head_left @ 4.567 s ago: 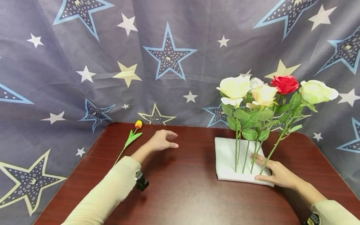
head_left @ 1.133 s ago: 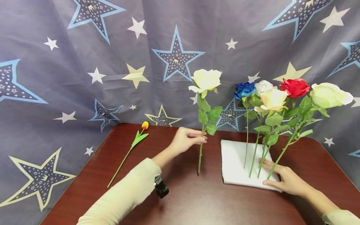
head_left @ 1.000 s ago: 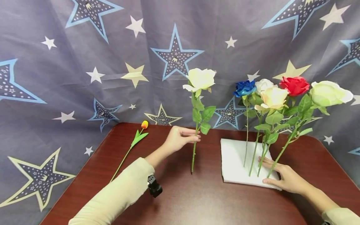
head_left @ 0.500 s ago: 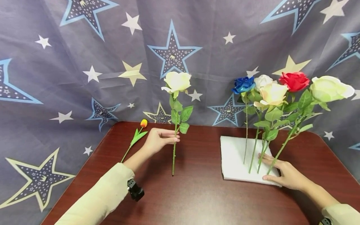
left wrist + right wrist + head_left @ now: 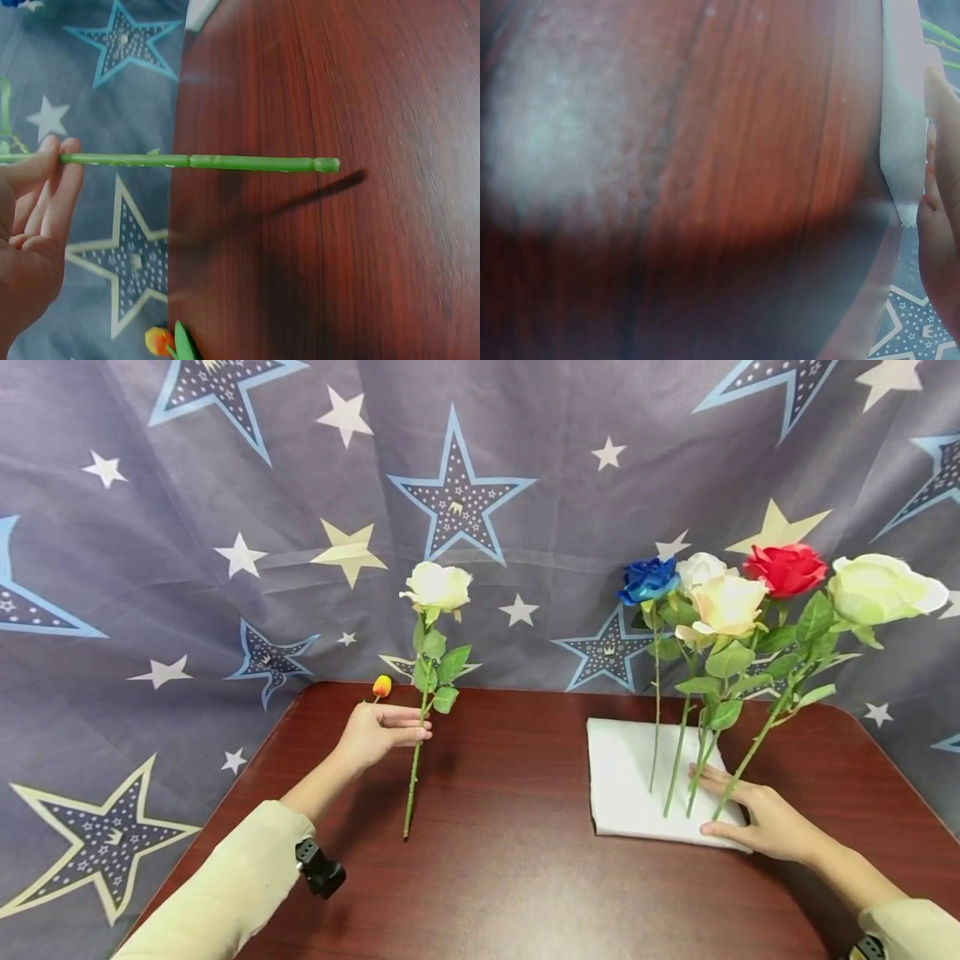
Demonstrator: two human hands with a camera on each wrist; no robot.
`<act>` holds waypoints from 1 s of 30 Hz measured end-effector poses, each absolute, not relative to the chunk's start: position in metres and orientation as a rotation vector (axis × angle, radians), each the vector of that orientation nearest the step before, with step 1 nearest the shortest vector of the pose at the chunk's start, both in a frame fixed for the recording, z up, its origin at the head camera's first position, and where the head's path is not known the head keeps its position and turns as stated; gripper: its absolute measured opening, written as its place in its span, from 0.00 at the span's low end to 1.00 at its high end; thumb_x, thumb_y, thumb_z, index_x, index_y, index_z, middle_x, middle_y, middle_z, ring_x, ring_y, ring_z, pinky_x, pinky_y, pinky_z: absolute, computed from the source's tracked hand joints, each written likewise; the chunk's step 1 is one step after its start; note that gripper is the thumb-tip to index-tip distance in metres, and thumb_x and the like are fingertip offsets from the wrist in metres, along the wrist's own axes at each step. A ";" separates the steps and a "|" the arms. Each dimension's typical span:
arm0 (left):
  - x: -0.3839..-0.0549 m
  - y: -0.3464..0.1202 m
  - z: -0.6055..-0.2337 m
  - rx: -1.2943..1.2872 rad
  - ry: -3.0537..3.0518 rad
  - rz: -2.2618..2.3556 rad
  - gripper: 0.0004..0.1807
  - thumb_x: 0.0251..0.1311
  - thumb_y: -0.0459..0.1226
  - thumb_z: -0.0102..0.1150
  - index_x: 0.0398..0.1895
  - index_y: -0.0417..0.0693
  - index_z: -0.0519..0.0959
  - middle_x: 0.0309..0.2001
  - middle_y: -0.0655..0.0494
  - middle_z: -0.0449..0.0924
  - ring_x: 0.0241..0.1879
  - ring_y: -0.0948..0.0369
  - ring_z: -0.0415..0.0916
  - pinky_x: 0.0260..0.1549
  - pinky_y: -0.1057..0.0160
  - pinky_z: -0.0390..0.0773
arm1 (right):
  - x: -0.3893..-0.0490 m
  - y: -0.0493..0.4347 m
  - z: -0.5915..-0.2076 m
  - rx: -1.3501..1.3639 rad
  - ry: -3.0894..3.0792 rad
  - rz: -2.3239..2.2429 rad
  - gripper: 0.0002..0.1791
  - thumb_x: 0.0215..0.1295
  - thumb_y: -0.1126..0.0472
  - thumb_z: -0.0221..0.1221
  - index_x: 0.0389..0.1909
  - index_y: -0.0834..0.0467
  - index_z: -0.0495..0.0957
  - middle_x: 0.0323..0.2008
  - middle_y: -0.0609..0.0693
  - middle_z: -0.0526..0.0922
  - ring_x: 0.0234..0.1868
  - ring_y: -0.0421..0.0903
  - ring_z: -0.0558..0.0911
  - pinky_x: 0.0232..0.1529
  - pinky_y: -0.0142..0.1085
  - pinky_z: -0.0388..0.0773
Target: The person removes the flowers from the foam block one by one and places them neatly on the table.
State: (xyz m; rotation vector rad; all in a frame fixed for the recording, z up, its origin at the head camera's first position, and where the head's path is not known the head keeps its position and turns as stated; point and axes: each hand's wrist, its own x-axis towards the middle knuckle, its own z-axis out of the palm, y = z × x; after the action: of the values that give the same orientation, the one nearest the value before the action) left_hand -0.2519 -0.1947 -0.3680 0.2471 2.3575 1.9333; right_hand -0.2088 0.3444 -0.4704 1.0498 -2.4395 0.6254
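Observation:
My left hand pinches the green stem of a cream-white rose between thumb and fingers. The rose is held upright, bloom on top. In the left wrist view the bare lower stem reaches past the fingertips, apart from the table, its shadow below. My right hand rests on the right side of a white foam block, fingers extended among the stems. Standing in the block are a blue rose, a white rose, a peach rose, a red rose and a leaning pale green rose.
An orange-yellow tulip lies on the brown table at the back left, mostly hidden behind my left hand. Beyond the table's far edge hangs a grey curtain patterned with stars.
Earlier my left hand was empty and the cream-white rose stood in the foam block. That rose has since come out and travelled left in my hand. My right hand stays on the block.

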 end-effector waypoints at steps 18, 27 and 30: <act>-0.251 -0.241 -0.387 0.040 2.358 1.701 0.22 0.57 0.22 0.58 0.55 0.17 0.69 0.40 0.32 0.84 0.28 0.68 0.85 0.37 0.60 0.87 | -0.208 0.344 -0.471 1.022 -2.469 0.614 0.39 0.37 0.57 0.76 0.56 0.63 0.78 0.53 0.65 0.81 0.67 0.16 0.56 0.64 0.07 0.51; -0.252 -0.250 -0.396 -0.019 2.370 1.590 0.22 0.57 0.23 0.60 0.53 0.16 0.70 0.39 0.31 0.84 0.29 0.65 0.85 0.36 0.60 0.87 | -0.208 0.345 -0.472 1.033 -2.462 0.617 0.38 0.39 0.56 0.76 0.56 0.62 0.78 0.55 0.63 0.81 0.67 0.16 0.56 0.64 0.07 0.50; -0.254 -0.252 -0.398 -0.040 2.382 1.561 0.22 0.57 0.24 0.60 0.53 0.16 0.71 0.38 0.33 0.85 0.29 0.65 0.85 0.34 0.62 0.87 | -0.209 0.345 -0.472 1.045 -2.436 0.628 0.38 0.38 0.56 0.76 0.56 0.62 0.78 0.56 0.58 0.81 0.67 0.17 0.57 0.64 0.08 0.51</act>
State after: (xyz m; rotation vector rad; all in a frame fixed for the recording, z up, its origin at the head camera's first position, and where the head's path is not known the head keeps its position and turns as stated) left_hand -0.2543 -0.2525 -0.3981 -0.0403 2.3819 1.5607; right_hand -0.2090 0.3451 -0.4722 1.0446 -2.4363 0.6277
